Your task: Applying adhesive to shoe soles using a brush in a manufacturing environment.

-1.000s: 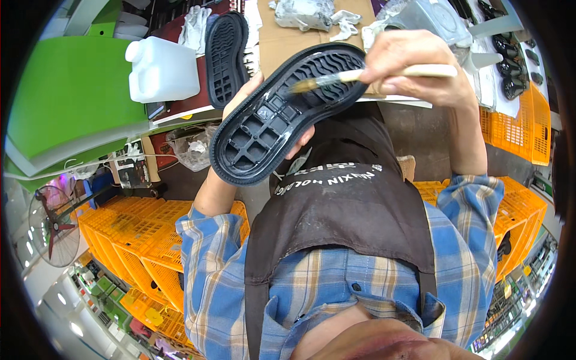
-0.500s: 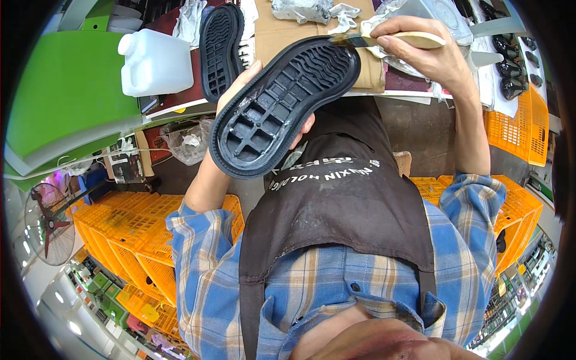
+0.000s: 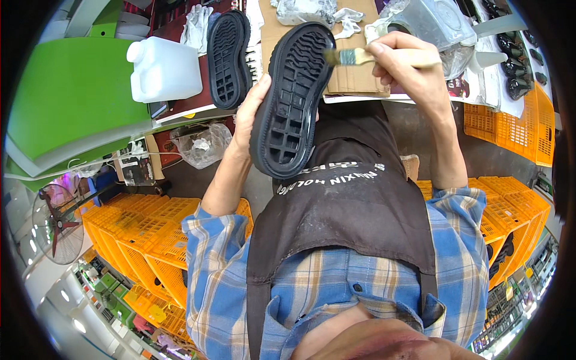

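A black rubber shoe sole (image 3: 292, 102) is held up over my apron, its ribbed and gridded side facing me. My left hand (image 3: 252, 114) grips it along the left edge; the fingers behind it are mostly hidden. Between the fingers and thumb of my right hand (image 3: 408, 69) is a flat paintbrush (image 3: 360, 57) with a pale wooden handle. Its bristles meet the sole's right rim near the upper end. A second black sole (image 3: 228, 60) lies on the table just left of the held one.
White plastic jug (image 3: 165, 71) stands at the table's left. Brown cardboard (image 3: 360, 81) lies beyond the sole, with a plastic-wrapped bundle (image 3: 306, 11) on it. A clear container (image 3: 438, 24) sits at the right. Orange crates (image 3: 138, 225) stack on both sides below; a fan (image 3: 59, 225) stands far left.
The sole has turned more upright, its lower end swinging right. My right hand and the brush have shifted slightly left and down, from the sole's tip to its right rim.
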Motion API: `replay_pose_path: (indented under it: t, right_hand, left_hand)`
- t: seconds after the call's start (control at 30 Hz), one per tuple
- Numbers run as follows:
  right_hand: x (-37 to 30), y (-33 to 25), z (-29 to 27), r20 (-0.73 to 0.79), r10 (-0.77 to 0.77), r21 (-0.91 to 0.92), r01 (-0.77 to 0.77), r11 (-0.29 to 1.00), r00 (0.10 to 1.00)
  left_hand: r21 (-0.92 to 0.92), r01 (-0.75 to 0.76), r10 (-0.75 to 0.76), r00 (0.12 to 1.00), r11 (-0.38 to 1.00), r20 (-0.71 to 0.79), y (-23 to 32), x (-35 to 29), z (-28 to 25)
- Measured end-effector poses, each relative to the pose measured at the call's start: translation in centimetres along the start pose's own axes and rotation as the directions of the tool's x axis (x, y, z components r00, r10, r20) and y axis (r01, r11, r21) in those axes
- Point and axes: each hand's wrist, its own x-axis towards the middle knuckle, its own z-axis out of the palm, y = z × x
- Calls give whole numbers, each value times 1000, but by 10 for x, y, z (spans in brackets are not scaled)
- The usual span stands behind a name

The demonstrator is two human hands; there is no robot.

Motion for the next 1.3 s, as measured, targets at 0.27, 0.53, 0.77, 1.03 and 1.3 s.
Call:
replay_pose_path:
  t: [0.27,0.53,0.77,1.03,1.3]
  right_hand:
    - [-21,13,31,389,-592,-130,678,723,706]
    - [0,35,7,223,-546,-324,590,740,807]
    - [-13,35,26,-50,-462,-396,407,823,885]
    - [-16,22,29,76,-512,-381,500,778,855]
    - [-15,13,30,352,-359,365,226,903,864]
  left_hand:
    - [-402,163,-122,985,901,124,2,5,-5]
    - [-386,247,-152,954,889,260,-1,9,-1]
    - [-22,28,-29,998,999,-56,-18,14,8]
    - [0,-40,40,999,999,-24,-18,19,-2]
    - [-175,-78,35,971,981,-234,-4,30,11]
